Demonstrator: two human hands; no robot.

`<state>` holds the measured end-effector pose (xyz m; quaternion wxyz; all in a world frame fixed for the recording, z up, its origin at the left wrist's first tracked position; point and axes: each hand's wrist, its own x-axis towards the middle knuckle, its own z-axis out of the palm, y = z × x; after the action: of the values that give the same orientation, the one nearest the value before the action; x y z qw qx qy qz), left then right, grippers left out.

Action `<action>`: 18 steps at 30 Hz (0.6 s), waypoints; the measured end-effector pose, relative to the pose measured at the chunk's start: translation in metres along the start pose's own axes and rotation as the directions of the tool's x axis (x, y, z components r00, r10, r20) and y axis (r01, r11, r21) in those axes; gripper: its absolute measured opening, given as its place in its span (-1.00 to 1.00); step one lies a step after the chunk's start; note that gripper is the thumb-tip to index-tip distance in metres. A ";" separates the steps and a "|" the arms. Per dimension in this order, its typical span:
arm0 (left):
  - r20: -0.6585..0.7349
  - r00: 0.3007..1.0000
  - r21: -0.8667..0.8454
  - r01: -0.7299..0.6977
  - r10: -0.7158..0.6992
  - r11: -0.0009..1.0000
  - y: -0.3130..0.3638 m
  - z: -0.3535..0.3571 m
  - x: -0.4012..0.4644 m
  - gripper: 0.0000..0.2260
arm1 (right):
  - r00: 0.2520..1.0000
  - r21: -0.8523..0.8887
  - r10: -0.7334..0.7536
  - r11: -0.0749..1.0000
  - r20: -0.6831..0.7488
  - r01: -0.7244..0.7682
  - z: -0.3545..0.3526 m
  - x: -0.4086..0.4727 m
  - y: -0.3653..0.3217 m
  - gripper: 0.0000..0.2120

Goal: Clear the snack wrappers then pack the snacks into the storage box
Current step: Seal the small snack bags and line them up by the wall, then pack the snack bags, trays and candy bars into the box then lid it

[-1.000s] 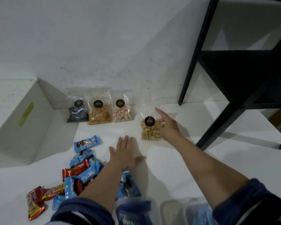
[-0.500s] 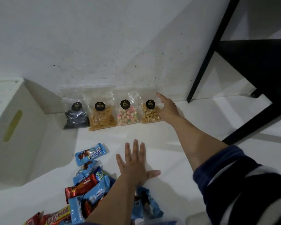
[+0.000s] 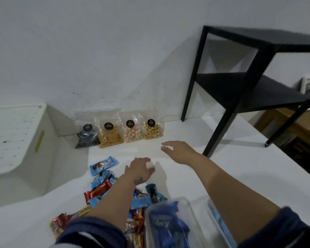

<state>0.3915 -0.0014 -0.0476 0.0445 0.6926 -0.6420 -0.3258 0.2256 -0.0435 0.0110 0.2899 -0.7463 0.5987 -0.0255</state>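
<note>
Four clear snack bags with black round labels lean in a row against the wall: a dark bag, an orange-stick bag, a pink-and-green ball bag and a nut bag. My right hand hovers open just in front of the nut bag, touching nothing. Nearer to me, my left hand rests on the white surface with its fingers bent and holds nothing. A pile of blue and red wrapped snacks lies left of my left arm. A clear storage box with blue packets sits at the bottom.
A large white bin with a yellow slot stands at the left. A black two-tier side table stands at the right, its front leg close to my right hand. A single blue bar lies apart from the pile.
My right hand set the nut bag against the wall beside the other three, let go and drew back. My left hand bent its fingers.
</note>
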 end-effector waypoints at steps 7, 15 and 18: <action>-0.069 0.995 -0.035 0.071 -0.073 0.997 -0.023 -0.046 -0.136 -0.53 | 0.995 -0.107 -0.100 0.989 0.018 0.102 -0.005 -0.113 -0.067 -0.55; -0.254 0.950 -0.074 0.166 -0.180 0.983 -0.113 -0.104 -0.294 -0.57 | 0.962 -0.133 -0.243 0.957 0.124 0.259 0.032 -0.194 -0.173 -0.59; -0.313 0.928 -0.133 0.167 -0.202 0.977 -0.154 -0.131 -0.327 -0.57 | 0.954 -0.136 -0.278 0.947 0.112 0.292 0.047 -0.201 -0.216 -0.59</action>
<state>0.6028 0.2783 0.1102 0.1547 0.7909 -0.5400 -0.2428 0.3763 0.1830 0.1342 0.2529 -0.8451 0.4709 0.0126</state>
